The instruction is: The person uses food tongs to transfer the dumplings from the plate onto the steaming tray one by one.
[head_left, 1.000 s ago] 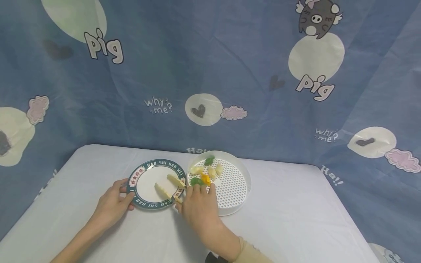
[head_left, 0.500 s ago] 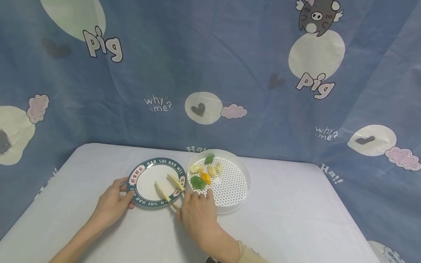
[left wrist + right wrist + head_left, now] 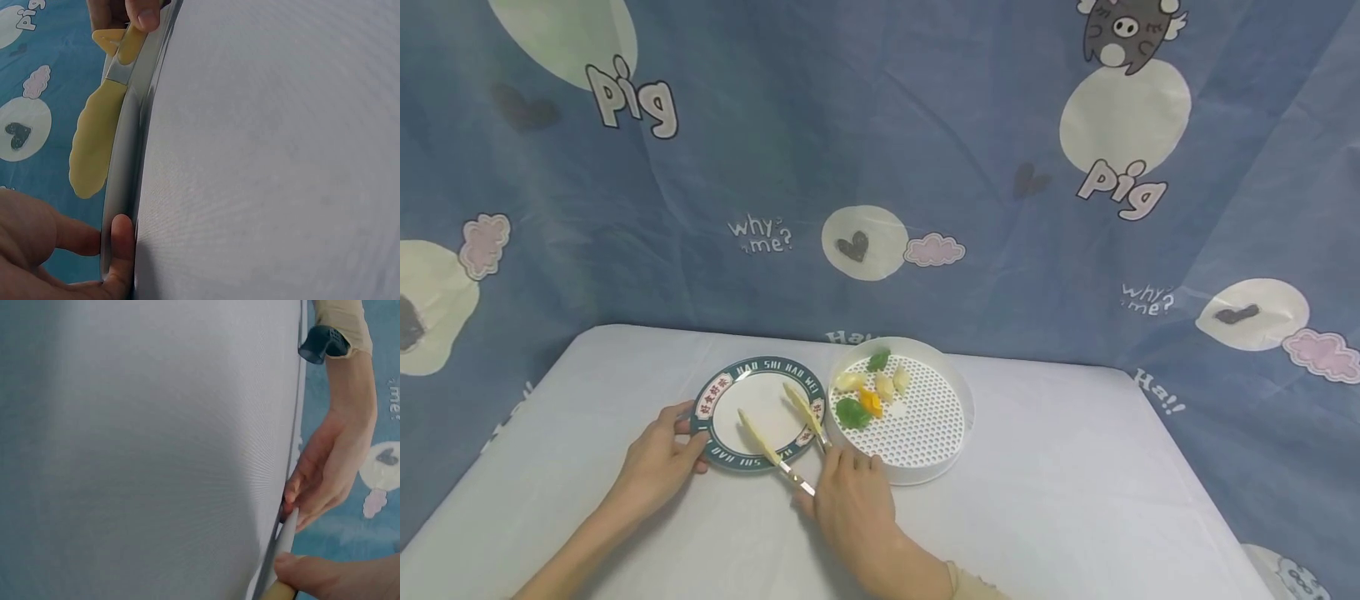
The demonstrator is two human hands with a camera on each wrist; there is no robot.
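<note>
My left hand (image 3: 658,454) grips the left rim of a white plate (image 3: 748,408) with a dark green lettered border. In the left wrist view, its thumb and fingers pinch the plate edge. My right hand (image 3: 853,508) holds food tongs (image 3: 760,437) with yellow tips and metal arms. The tips are spread apart over the plate; whether they touch it I cannot tell. Right of the plate stands a round white perforated tray (image 3: 917,433). On it lie green pieces (image 3: 852,413), an orange piece (image 3: 870,402) and pale yellow pieces (image 3: 883,387).
A white cloth (image 3: 1045,500) covers the table. Behind it hangs a blue printed curtain (image 3: 1000,125). The perforated tray's raised wall (image 3: 917,477) sits close beside the plate's right edge and my right fingers.
My right hand has drawn slightly back toward me, showing more of the tongs' metal arms. The tongs' tips have spread wider. My left hand and the plate stay nearly still.
</note>
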